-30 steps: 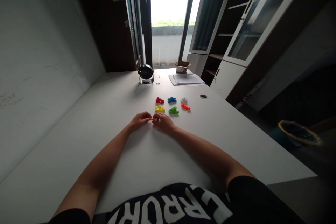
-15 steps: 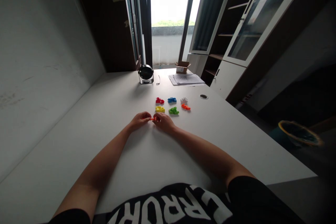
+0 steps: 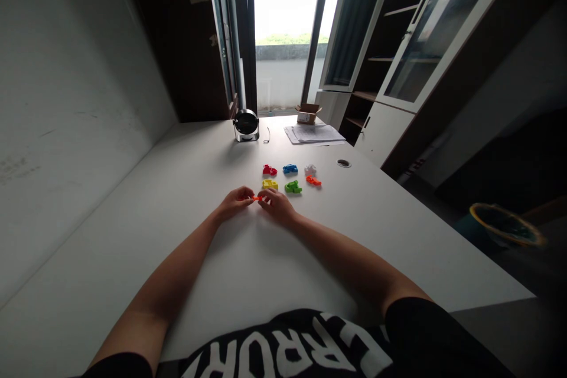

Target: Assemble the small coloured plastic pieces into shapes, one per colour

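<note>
**Q:** Hands, quick?

**A:** Left to right: my left hand (image 3: 234, 202) is curled in, and its fingertips are on a small orange piece (image 3: 256, 198). My right hand (image 3: 277, 207) pinches the same piece from the other side, so I'm grasping it with both, mid-worktop (image 3: 146, 248).

**Q:** What else is near?

**A:** Just beyond my right hand, a yellow piece (image 3: 270, 185), with a red piece (image 3: 270, 170) behind it. Then a green piece (image 3: 293, 187), a blue piece (image 3: 290, 169), a white piece (image 3: 310, 170) and an orange piece (image 3: 313, 181).
</note>
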`<state>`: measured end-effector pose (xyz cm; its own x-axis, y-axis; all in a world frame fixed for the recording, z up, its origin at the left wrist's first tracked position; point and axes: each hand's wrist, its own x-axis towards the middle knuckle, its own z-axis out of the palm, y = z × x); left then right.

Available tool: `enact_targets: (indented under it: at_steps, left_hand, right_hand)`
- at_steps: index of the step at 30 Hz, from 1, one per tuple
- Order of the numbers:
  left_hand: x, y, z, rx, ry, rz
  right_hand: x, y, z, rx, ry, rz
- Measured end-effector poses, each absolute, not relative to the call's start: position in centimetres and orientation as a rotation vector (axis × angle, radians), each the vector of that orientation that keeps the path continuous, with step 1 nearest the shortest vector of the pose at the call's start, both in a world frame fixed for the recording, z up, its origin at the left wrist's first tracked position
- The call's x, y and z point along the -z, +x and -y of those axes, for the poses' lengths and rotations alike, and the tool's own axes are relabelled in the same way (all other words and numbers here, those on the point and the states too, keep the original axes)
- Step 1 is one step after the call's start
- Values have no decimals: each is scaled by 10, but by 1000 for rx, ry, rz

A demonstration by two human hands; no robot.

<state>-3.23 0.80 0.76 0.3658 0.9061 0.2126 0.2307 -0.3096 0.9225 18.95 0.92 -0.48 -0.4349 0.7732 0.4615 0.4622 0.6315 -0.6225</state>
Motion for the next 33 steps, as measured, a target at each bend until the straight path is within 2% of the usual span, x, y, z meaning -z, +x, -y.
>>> enact_targets:
  at_steps: [16,33]
  left_hand:
    - [-4,-34,-10,-985,1757,-954]
    - [1,-32,-13,-953,1761,-1022]
  right_hand:
    - [4,189,-10,-602,-955,2079]
    - [6,186,-7,-441,-1050,2284]
